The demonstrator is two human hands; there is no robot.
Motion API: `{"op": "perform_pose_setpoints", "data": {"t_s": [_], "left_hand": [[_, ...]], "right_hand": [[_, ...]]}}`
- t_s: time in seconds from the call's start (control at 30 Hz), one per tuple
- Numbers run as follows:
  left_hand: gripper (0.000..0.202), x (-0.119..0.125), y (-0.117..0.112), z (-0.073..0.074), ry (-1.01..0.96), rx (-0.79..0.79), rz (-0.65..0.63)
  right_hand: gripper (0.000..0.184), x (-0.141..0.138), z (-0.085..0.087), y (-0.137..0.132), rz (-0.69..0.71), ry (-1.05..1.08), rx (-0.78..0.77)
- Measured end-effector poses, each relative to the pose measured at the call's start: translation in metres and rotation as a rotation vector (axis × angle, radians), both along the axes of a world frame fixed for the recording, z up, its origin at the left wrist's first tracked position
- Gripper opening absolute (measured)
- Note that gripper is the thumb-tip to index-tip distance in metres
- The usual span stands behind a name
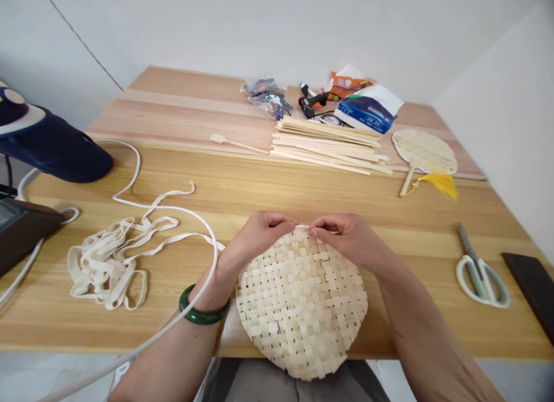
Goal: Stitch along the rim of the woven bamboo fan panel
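Observation:
A round panel woven from pale flat strips (303, 304) leans over the table's front edge in front of me, its lower rim ragged. My left hand (264, 234), with a green bangle at the wrist, pinches its top rim. Just to the right, my right hand (348, 237) pinches the same rim. A short white piece shows at the rim between my fingertips, apparently the cloth tape. A tangled heap of white cloth tape (104, 263) lies on the left, and one strand runs behind my left wrist toward the panel.
A white cable (215, 240) loops across my left forearm. Scissors (481, 275) and a black flat object (530, 286) lie at right. Farther back are a tasselled fan (426, 148), thin wooden strips (322, 151), a glue gun (312, 103) and a blue box (366, 114).

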State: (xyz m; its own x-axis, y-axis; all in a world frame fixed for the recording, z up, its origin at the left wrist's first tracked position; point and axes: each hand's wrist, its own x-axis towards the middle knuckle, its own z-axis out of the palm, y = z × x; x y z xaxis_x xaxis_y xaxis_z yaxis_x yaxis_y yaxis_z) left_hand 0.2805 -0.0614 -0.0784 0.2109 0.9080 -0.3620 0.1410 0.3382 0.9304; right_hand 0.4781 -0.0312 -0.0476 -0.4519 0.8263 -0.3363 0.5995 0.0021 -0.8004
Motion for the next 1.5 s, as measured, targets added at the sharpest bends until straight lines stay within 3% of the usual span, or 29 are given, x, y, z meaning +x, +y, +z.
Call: {"op": "perform_pose_setpoints", "data": {"t_s": [0.3, 0.53, 0.7, 0.97, 1.27, 1.5], "left_hand": [[0.035, 0.003, 0.001, -0.007, 0.086, 0.035, 0.039], [0.023, 0.004, 0.002, 0.002, 0.017, 0.066, 0.040], [0.031, 0.002, -0.001, 0.004, -0.020, 0.036, 0.005], [0.024, 0.008, 0.001, -0.002, 0.034, -0.003, 0.109], [0.024, 0.006, 0.002, 0.001, 0.057, -0.058, 0.060], [0.024, 0.001, 0.003, -0.007, -0.003, -0.038, 0.001]], "right_hand": [[0.027, -0.001, -0.002, -0.003, -0.037, 0.009, 0.003], [0.025, -0.001, -0.003, -0.003, -0.031, 0.002, 0.019], [0.026, -0.002, -0.001, -0.005, -0.045, 0.022, 0.002], [0.027, -0.004, 0.000, -0.007, -0.043, -0.002, 0.023], [0.025, -0.003, -0.005, -0.006, -0.027, 0.009, 0.049], [0.022, 0.000, -0.006, -0.006, -0.069, 0.076, 0.031]]}}
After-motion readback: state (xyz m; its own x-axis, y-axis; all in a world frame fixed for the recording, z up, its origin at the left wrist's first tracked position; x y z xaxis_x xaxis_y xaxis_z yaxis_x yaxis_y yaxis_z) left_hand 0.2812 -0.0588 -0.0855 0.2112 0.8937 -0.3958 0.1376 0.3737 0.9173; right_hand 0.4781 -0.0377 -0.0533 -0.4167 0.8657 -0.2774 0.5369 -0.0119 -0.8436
